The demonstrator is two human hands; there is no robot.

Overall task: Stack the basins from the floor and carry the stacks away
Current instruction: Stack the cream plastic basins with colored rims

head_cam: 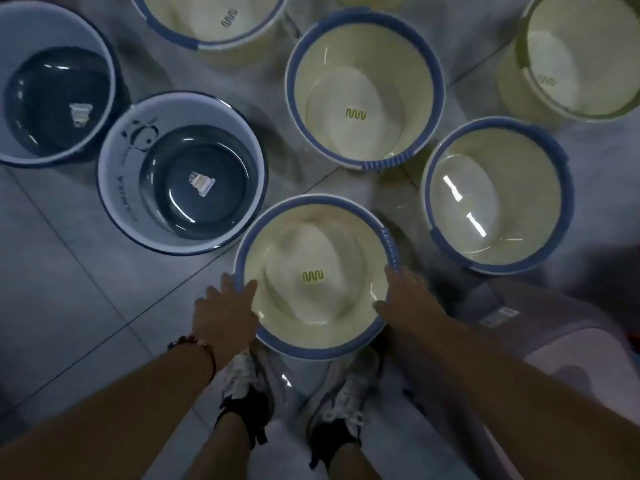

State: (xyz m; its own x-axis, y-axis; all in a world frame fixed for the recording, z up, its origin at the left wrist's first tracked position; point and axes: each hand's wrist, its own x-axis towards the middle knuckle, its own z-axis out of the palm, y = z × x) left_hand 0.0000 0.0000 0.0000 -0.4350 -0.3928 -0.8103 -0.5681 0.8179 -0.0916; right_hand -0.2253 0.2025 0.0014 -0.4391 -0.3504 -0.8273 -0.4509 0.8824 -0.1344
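Gripping the blue rim of the nearest cream basin (311, 277), the left hand (223, 318) and right hand (410, 303) hold it on opposite sides. The left fingers (247, 289) curl over the rim's left edge, reaching onto the inner wall. The right fingers (396, 273) wrap the rim's right edge, with the thumb lying inside the basin. A beaded bracelet (194, 341) sits on the left wrist. The basin sits directly above the person's two shoes (247, 386); whether it is resting on the floor or lifted cannot be told.

Outward from the held basin, further basins stand upright on the tiled floor (69, 289):
- A white basin with a dark blue bottom and panda print (181, 174) stands just to the left.
- A second dark-bottomed basin (55, 84) stands beyond it, at the far left.
- A cream basin with a blue rim (363, 88) stands straight ahead.
- Another blue-rimmed cream basin (497, 195) stands to the right, close to the right hand.
- A cream basin (211, 19) stands at the top edge, partly cut off.
- A cream basin with a green rim (581, 57) stands at the upper right.

A pale pink object (571, 341) lies beside the right forearm.
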